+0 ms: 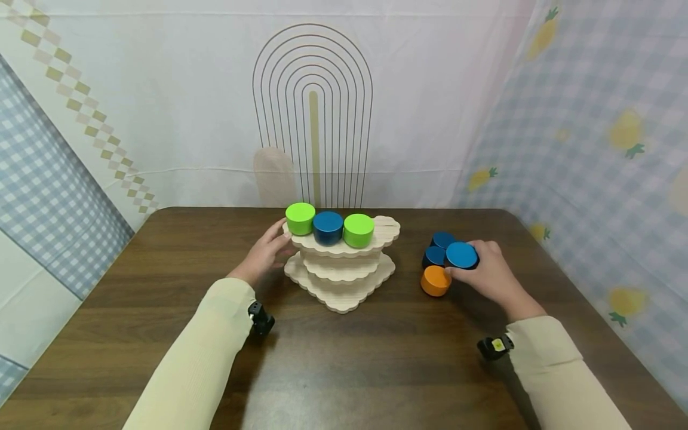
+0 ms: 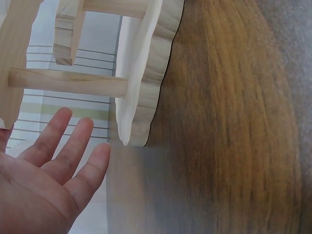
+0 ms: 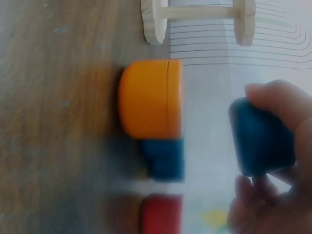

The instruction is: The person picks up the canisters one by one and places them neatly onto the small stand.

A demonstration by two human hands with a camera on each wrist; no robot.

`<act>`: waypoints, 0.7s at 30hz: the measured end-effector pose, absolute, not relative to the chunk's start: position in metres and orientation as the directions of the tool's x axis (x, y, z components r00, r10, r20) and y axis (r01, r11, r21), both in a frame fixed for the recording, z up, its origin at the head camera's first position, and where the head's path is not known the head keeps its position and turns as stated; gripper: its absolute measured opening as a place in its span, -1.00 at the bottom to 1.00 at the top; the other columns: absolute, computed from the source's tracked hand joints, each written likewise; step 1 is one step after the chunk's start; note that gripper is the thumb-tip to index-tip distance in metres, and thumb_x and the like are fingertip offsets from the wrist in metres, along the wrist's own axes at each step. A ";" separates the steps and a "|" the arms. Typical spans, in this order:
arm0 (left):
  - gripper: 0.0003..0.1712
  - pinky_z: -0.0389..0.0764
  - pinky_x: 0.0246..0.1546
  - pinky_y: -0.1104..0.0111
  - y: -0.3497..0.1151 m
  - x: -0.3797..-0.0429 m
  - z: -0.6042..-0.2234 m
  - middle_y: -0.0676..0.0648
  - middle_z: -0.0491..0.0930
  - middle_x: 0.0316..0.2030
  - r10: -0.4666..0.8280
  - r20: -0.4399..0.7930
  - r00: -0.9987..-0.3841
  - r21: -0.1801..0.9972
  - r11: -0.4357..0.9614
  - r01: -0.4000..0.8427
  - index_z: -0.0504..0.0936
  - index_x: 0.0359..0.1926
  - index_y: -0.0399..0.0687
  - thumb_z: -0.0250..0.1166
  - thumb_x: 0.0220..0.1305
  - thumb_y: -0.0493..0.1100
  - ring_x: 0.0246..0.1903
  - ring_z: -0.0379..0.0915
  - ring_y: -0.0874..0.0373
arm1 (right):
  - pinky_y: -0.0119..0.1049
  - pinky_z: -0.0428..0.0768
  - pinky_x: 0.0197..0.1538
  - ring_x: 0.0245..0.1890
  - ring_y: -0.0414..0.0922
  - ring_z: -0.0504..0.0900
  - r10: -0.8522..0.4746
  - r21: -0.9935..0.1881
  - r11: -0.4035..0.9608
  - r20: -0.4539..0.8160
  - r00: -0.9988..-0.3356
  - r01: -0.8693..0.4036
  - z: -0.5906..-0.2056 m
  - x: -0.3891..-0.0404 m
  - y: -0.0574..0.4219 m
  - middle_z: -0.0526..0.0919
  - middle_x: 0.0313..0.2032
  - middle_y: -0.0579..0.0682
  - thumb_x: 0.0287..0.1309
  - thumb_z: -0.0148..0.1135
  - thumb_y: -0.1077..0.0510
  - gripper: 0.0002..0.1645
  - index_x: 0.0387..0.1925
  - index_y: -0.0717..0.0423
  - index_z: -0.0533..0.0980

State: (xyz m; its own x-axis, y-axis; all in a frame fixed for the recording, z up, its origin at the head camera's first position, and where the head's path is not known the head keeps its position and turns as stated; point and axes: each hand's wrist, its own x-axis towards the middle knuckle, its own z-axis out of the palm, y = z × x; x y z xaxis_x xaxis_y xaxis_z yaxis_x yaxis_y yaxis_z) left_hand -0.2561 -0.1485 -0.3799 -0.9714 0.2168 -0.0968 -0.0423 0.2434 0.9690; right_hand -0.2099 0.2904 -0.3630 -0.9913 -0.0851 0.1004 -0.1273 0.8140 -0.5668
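Note:
A tiered pale wooden stand (image 1: 344, 292) with scalloped edges stands at the table's middle. On its top tier sit a green round jar (image 1: 300, 219), a dark blue jar (image 1: 328, 229) and another green jar (image 1: 359, 231). My left hand (image 1: 266, 254) touches the stand's left end beside the first green jar; three fingers (image 2: 73, 141) spread out straight below the top tier. My right hand (image 1: 491, 272) grips a blue jar (image 1: 461, 255), raised off the table. Close by are an orange jar (image 1: 436, 281) and two more blue jars (image 1: 433, 257).
A red jar (image 3: 163, 214) stands past the orange one in the right wrist view; my hand hides it from the head view. Behind the brown wooden table (image 1: 371, 364) hangs a white cloth (image 1: 204, 119), with checked cloth (image 1: 596, 197) on the right.

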 end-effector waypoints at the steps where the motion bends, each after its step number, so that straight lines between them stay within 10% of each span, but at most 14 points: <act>1: -0.30 0.20 0.23 -0.22 -0.148 -0.256 -0.380 -0.28 0.01 0.46 0.216 -0.095 -0.972 0.969 0.242 -0.041 -0.16 0.54 0.10 -0.13 0.51 0.04 0.31 0.17 -0.33 | 0.26 0.41 0.05 0.06 0.28 0.25 -0.084 -0.569 0.812 0.100 -0.992 -0.126 -0.362 -0.211 0.289 0.20 0.14 0.43 0.09 0.37 -0.10 -0.09 0.20 0.48 0.25; 21: -0.30 0.19 0.24 -0.21 -0.148 -0.255 -0.380 -0.31 0.05 0.44 0.227 -0.092 -0.970 0.973 0.227 -0.040 -0.19 0.54 0.12 -0.16 0.53 0.04 0.30 0.18 -0.33 | 0.29 0.37 0.13 0.17 0.31 0.27 -0.118 -0.606 0.781 0.097 -0.988 -0.153 -0.344 -0.230 0.246 0.15 0.22 0.40 0.11 0.36 -0.07 -0.10 0.29 0.37 0.21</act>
State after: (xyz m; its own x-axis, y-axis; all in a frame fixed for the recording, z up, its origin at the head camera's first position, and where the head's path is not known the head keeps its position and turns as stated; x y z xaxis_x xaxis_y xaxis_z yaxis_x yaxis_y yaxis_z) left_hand -0.2549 -0.1482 -0.3799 -0.9696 0.2265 -0.0922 -0.0395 0.2268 0.9731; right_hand -0.2304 0.2460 -0.3437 -0.9883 -0.1179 0.0972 -0.1527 0.7810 -0.6056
